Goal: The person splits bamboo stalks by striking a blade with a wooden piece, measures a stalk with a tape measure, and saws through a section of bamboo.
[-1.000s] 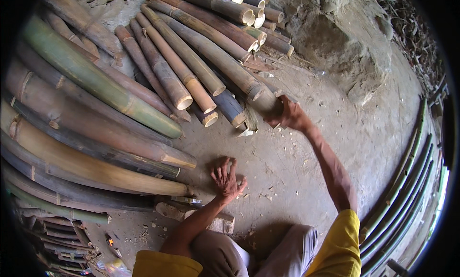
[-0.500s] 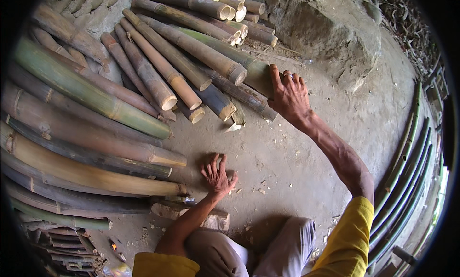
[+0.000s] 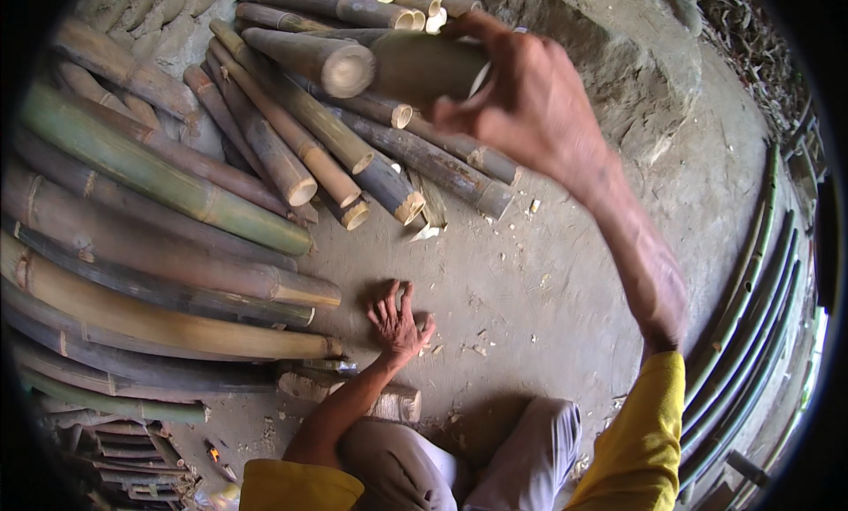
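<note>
My right hand [image 3: 546, 105] grips the cut end of a thick greenish-brown bamboo pole [image 3: 417, 67], thumb below and fingers over the top. That end is raised off the ground; the hand is slightly blurred. Beside it, a pole with a pale, closed end [image 3: 346, 68] is tilted up too, against the gripped one. Thinner bamboo poles, one dark and mottled [image 3: 433, 162], lie underneath. My left hand [image 3: 397, 325] rests on the ground with its fingers spread, near the ends of large poles, and holds nothing.
Thick bamboo poles [image 3: 177, 255] are stacked along the left, with more [image 3: 344, 9] at the far side. A large rock [image 3: 609, 60] stands at the far right. Slim green poles [image 3: 738, 334] lie along the right. By my knees is a wooden block [image 3: 396, 405].
My right hand has lifted the thick pole's end off the ground, moving up and slightly left. The pole beside it has shifted left and risen. My left hand stays in place.
</note>
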Demonstrator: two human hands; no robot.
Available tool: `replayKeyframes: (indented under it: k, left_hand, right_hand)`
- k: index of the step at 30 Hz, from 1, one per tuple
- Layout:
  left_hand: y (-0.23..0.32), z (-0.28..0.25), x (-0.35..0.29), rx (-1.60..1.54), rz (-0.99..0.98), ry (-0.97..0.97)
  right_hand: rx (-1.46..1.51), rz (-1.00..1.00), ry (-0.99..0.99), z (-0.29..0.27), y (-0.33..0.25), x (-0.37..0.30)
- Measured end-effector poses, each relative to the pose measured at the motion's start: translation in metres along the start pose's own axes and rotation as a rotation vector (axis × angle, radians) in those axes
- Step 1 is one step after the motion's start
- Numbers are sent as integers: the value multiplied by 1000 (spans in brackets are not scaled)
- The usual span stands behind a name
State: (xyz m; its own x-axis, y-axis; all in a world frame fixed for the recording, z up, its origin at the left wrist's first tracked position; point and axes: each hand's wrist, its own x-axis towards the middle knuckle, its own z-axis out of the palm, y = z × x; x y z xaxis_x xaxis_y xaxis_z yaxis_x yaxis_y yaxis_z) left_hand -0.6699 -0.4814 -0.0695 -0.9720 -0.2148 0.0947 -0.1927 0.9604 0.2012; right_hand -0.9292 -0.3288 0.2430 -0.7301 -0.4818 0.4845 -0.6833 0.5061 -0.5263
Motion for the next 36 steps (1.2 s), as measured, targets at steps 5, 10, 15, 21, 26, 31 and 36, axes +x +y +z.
replayKeyframes:
  k: [5,10,15,21,26,31,36]
  left_hand:
    - [-3,14,-6,-9,-39,-41]
    - [-3,3,-5,18,-59,-68]
    - [0,-2,2,54,17,-6]
    - [-3,-3,3,42,53,4]
    - [1,-6,3,81,52,-30]
    - [-2,-4,1,47,45,-30]
    - [0,-2,3,49,34,-45]
  right_hand:
    - [129,174,-62,45,-43,-70]
    - [261,367,26,81,-37,-108]
    - [499,458,101,119,22,-141]
    - [463,637,-112,165,81,-183]
    - [-152,498,-166,173,73,-184]
    - [-250,447,-121,199,68,-176]
    - [695,433,-353,182,170,-159]
